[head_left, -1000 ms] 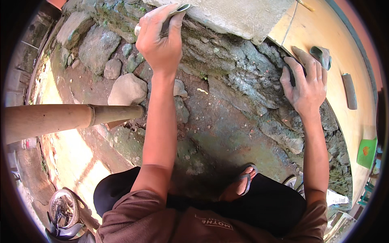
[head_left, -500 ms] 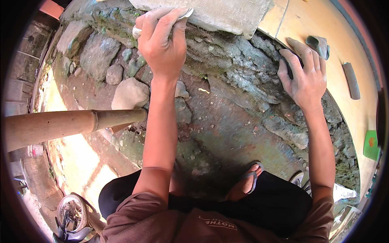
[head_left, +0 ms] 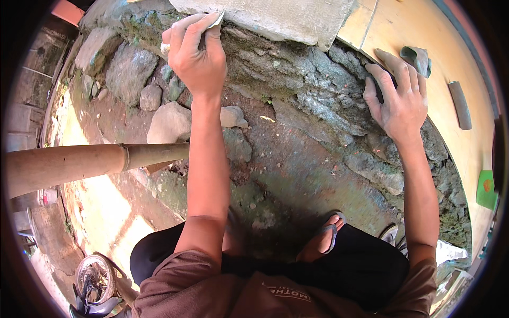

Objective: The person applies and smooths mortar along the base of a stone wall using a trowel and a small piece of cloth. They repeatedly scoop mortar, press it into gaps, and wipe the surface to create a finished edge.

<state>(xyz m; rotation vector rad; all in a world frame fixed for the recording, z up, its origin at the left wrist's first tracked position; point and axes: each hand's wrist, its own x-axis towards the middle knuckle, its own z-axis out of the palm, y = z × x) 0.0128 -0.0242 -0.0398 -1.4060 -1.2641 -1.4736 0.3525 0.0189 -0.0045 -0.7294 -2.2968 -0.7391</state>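
Observation:
Pinched in the fingers of my left hand is a small, thin, pale folded piece; its exact kind is hard to make out. The hand is at the near left edge of a pale grey, worn slab lying at the far side. Dust covers the fingers of my right hand, which rests with fingers apart at the rim of the yellowish tiled ledge. A curled grey sheet lies just beyond it, and a rolled grey piece sits farther right.
Rough rock runs below the slab and ledge. Loose stones lie on the dirt at left, where a bamboo pole juts in. A green object is on the ledge at right. A wheel stands lower left.
My left hand, still pinching the pale piece, has shifted left along the slab's edge and slightly nearer. My right hand stays where it was.

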